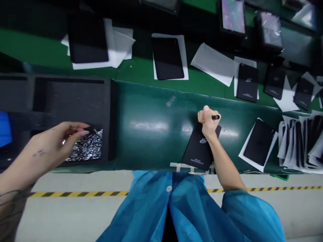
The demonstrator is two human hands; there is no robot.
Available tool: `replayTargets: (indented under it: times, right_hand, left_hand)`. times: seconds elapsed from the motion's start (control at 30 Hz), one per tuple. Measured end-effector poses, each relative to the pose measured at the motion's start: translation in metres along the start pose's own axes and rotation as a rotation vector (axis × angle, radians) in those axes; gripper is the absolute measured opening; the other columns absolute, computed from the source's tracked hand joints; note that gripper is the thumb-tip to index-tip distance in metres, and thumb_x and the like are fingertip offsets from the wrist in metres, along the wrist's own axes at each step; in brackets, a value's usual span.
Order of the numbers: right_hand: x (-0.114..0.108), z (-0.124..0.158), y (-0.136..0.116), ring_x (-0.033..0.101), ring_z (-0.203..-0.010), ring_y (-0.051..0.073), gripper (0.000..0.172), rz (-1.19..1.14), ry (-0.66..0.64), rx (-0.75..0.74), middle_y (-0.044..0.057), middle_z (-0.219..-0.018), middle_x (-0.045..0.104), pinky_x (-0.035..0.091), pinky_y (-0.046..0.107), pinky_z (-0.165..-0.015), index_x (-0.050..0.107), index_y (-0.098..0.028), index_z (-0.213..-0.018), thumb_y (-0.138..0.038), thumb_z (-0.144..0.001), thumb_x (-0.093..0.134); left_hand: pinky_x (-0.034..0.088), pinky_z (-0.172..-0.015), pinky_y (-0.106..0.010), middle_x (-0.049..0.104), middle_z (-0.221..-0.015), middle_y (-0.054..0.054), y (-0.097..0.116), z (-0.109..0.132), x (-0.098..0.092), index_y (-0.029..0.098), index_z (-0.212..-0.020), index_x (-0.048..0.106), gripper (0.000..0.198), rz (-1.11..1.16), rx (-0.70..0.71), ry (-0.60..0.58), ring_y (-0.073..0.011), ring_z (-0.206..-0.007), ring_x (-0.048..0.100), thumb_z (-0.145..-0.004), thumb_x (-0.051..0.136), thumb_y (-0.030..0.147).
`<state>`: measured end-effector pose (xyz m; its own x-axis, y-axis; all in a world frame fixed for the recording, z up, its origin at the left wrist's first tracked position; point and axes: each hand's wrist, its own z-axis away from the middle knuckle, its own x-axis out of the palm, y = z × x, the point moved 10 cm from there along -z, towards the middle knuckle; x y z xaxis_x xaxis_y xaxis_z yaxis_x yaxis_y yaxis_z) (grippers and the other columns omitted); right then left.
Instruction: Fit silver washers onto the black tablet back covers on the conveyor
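My left hand [68,139] hovers over a heap of small shiny metal pieces [88,148] in a black tray [113,117]. Its thumb and forefinger are pinched together; anything between the tips is too small to make out. My right hand [209,122] makes a fist around a black pen-shaped tool [216,117], only one end of which shows. That fist is above the upper part of a black tablet back cover [196,151]. The cover lies tilted at the bench's front edge, its white logo and lettering facing up, partly hidden by my right hand and forearm.
Another black panel [259,141] rests on white paper to the right, beside a row of upright panels interleaved with white sheets [302,141]. More black panels [168,58] and white papers [214,62] lie on the green shelf. A blue object [5,129] sits far left.
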<state>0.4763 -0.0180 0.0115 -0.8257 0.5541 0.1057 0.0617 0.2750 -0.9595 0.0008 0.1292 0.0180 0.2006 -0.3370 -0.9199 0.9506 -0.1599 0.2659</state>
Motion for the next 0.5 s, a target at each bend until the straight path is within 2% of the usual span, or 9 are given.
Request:
replayTargets:
  times: [0.1, 0.17, 0.23, 0.27, 0.33, 0.37, 0.4, 0.43, 0.5]
  right_hand:
    - [-0.036, -0.015, -0.021, 0.019, -0.04, 0.008, 0.073, -0.137, 0.084, 0.056, -0.009, -0.046, 0.021, 0.02, 0.027, -0.042, 0.024, -0.025, -0.055, -0.068, -0.099, 0.065]
    - [-0.075, -0.012, -0.041, 0.019, -0.039, 0.008, 0.065, -0.154, 0.164, 0.083, -0.008, -0.05, 0.032, 0.018, 0.026, -0.039, 0.034, -0.024, -0.057, -0.064, -0.099, 0.065]
    - [-0.11, 0.008, -0.052, 0.022, -0.039, 0.006, 0.048, -0.064, 0.213, 0.182, -0.004, -0.063, 0.056, 0.015, 0.025, -0.037, 0.059, -0.023, -0.067, -0.059, -0.098, 0.067]
    - [-0.124, 0.027, -0.052, 0.024, -0.039, 0.005, 0.038, 0.009, 0.223, 0.268, 0.0, -0.076, 0.069, 0.014, 0.026, -0.037, 0.071, -0.023, -0.079, -0.057, -0.097, 0.07]
    - [-0.141, 0.077, -0.044, 0.028, -0.04, 0.005, 0.035, 0.151, 0.238, 0.486, 0.008, -0.109, 0.081, 0.015, 0.027, -0.035, 0.081, -0.026, -0.111, -0.055, -0.092, 0.077]
    - [-0.146, 0.107, -0.038, 0.03, -0.041, 0.005, 0.042, 0.196, 0.247, 0.596, 0.01, -0.122, 0.081, 0.017, 0.027, -0.035, 0.08, -0.029, -0.124, -0.054, -0.089, 0.081]
    - [-0.148, 0.137, -0.033, 0.032, -0.042, 0.006, 0.051, 0.211, 0.262, 0.691, 0.011, -0.131, 0.079, 0.02, 0.028, -0.034, 0.078, -0.032, -0.132, -0.053, -0.087, 0.084]
    - [-0.148, 0.164, -0.028, 0.032, -0.042, 0.006, 0.057, 0.196, 0.276, 0.767, 0.011, -0.138, 0.077, 0.022, 0.029, -0.034, 0.077, -0.035, -0.137, -0.051, -0.083, 0.088]
    - [-0.143, 0.206, -0.021, 0.032, -0.044, 0.007, 0.064, 0.123, 0.31, 0.864, 0.012, -0.143, 0.075, 0.024, 0.03, -0.034, 0.075, -0.039, -0.141, -0.049, -0.08, 0.092]
  left_hand:
    - [0.045, -0.076, -0.028, 0.066, -0.087, 0.006, 0.009, 0.006, -0.027, 0.03, -0.097, 0.06, 0.028, -0.039, 0.027, 0.153, -0.02, -0.079, 0.062, -0.097, 0.046, 0.055]
    - [0.045, -0.074, -0.03, 0.067, -0.088, 0.005, 0.034, 0.022, -0.045, 0.03, -0.097, 0.06, 0.024, -0.009, 0.042, 0.384, -0.0215, -0.081, 0.063, -0.1, 0.049, 0.051]
    - [0.047, -0.07, -0.032, 0.07, -0.086, 0.003, 0.076, 0.046, -0.037, 0.03, -0.1, 0.064, 0.02, 0.145, 0.064, 0.573, -0.0223, -0.077, 0.066, -0.1, 0.054, 0.047]
    - [0.049, -0.067, -0.033, 0.073, -0.088, 0.002, 0.104, 0.056, -0.018, 0.029, -0.101, 0.065, 0.018, 0.27, 0.121, 0.569, -0.0217, -0.073, 0.067, -0.099, 0.056, 0.044]
    - [0.056, -0.07, -0.033, 0.077, -0.092, -0.003, 0.179, 0.064, 0.056, 0.026, -0.103, 0.069, 0.015, 0.562, 0.307, 0.217, -0.0212, -0.074, 0.07, -0.101, 0.059, 0.037]
    - [0.058, -0.072, -0.033, 0.077, -0.091, -0.004, 0.213, 0.071, 0.092, 0.025, -0.105, 0.07, 0.017, 0.726, 0.36, 0.048, -0.0202, -0.073, 0.071, -0.104, 0.056, 0.036]
    - [0.06, -0.072, -0.032, 0.078, -0.1, -0.007, 0.243, 0.078, 0.124, 0.024, -0.107, 0.07, 0.021, 0.854, 0.387, -0.105, -0.0187, -0.075, 0.071, -0.106, 0.054, 0.037]
    - [0.06, -0.07, -0.03, 0.076, -0.109, -0.008, 0.267, 0.083, 0.148, 0.023, -0.106, 0.069, 0.022, 0.962, 0.41, -0.205, -0.0169, -0.074, 0.071, -0.107, 0.054, 0.039]
    - [0.059, -0.065, -0.028, 0.074, -0.11, -0.008, 0.298, 0.089, 0.179, 0.021, -0.103, 0.068, 0.024, 1.078, 0.43, -0.343, -0.0139, -0.068, 0.068, -0.108, 0.056, 0.042]
